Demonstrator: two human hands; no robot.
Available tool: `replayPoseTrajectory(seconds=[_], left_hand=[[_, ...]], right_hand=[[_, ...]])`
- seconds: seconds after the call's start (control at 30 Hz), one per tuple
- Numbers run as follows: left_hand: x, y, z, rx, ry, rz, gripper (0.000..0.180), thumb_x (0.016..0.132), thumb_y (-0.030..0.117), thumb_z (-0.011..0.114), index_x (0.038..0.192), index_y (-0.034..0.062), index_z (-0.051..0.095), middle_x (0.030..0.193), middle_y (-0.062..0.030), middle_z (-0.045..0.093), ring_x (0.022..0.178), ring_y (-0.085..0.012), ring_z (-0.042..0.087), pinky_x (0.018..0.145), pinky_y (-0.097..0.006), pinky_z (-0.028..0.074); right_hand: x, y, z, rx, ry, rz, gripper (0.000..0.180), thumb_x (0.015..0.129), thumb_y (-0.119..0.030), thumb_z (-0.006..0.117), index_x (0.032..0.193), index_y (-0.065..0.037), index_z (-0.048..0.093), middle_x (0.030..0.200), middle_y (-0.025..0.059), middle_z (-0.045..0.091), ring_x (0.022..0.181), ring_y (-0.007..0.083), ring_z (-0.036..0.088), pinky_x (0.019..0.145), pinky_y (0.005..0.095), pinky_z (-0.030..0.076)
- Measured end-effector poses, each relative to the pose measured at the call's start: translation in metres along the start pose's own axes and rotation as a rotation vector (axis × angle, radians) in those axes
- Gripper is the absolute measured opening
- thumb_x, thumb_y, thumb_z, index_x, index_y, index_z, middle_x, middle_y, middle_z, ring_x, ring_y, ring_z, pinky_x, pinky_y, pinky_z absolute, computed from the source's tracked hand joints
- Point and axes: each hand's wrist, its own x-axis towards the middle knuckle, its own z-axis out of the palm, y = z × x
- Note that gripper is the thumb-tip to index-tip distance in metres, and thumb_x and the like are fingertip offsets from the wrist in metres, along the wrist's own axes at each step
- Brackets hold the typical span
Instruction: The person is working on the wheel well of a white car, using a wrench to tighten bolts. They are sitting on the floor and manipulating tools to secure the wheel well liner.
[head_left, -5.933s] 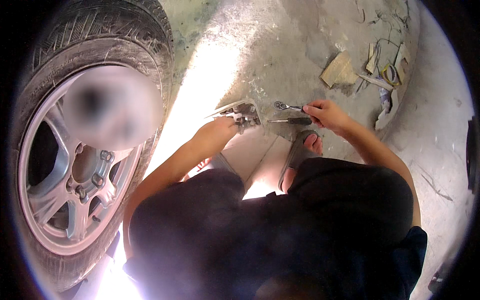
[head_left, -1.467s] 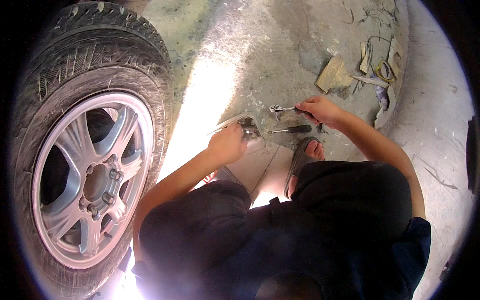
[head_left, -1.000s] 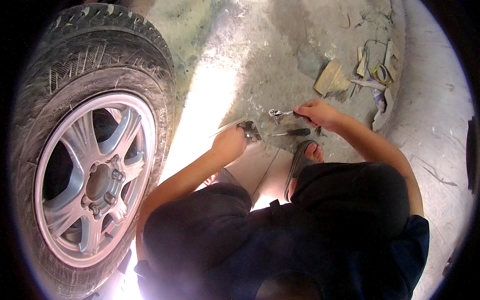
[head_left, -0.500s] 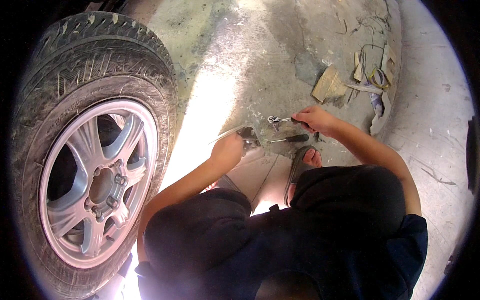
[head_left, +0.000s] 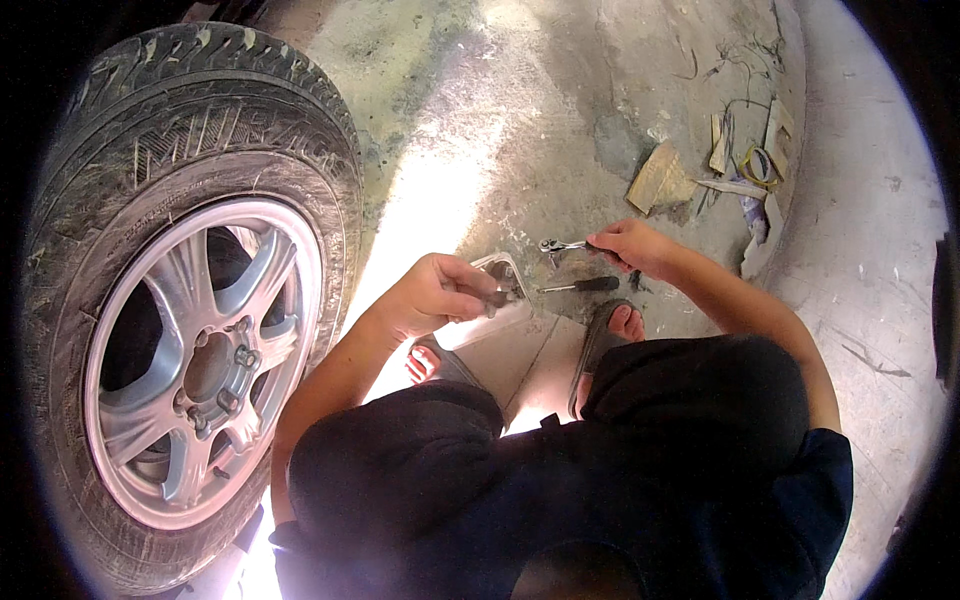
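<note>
My right hand [head_left: 637,247] is closed round the dark handle of a ratchet wrench [head_left: 568,246], whose shiny metal head points left. Pinched between the fingers of my left hand [head_left: 432,296] is a small dark metal piece [head_left: 495,299]; blur hides its exact kind. That hand hovers at a shallow, pale tray [head_left: 514,262], partly covering it, with more dark pieces inside. On the floor just below the ratchet lies a screwdriver [head_left: 597,285] with a black handle, its shaft toward the tray.
A big wheel with a worn tyre [head_left: 90,190] and silver rim [head_left: 180,280] stands close on my left. My sandalled feet [head_left: 605,335] flank the tray area. At the far right lie cardboard scraps [head_left: 660,180], wires and a yellow ring [head_left: 757,168].
My left hand has drawn back from inside the tray, turned, and now shows a small dark piece in its fingers. The right hand with the ratchet has barely moved.
</note>
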Motion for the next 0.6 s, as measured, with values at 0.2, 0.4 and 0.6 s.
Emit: replayPoseTrajectory(seconds=[0.2,0.4,0.6], left_hand=[[0.005,0.002,0.005,-0.523,-0.407,0.179,0.019,0.076,0.008,0.081,0.09,0.0048,0.068,0.091,-0.0109,0.068,0.061,-0.0136,0.056,0.051,-0.026,0.042],[0.004,0.017,-0.002,-0.409,-0.154,0.171,0.015,0.09,0.015,0.069,0.096,0.005,0.06,0.091,-0.0096,0.065,0.064,-0.0115,0.053,0.054,-0.023,0.041],[0.016,0.013,0.003,-0.222,0.273,0.24,0.016,0.098,0.014,0.054,0.107,-0.0003,0.056,0.098,-0.0111,0.061,0.076,-0.014,0.053,0.065,-0.028,0.044]], right_hand=[[0.002,0.006,-0.004,0.097,0.029,0.014,0.032,0.095,-0.034,0.062,0.089,-0.003,0.069,0.06,-0.0012,0.05,0.048,0.0091,0.039,0.043,0.0267,0.026],[-0.002,0.0,-0.002,0.05,0.025,-0.003,0.032,0.094,-0.033,0.062,0.09,-0.003,0.069,0.061,-0.0017,0.049,0.048,0.0087,0.038,0.043,0.0268,0.026],[-0.006,-0.006,0.002,0.025,0.05,0.007,0.03,0.094,-0.032,0.064,0.087,-0.003,0.069,0.06,-0.0019,0.049,0.048,0.0091,0.038,0.043,0.0272,0.026]])
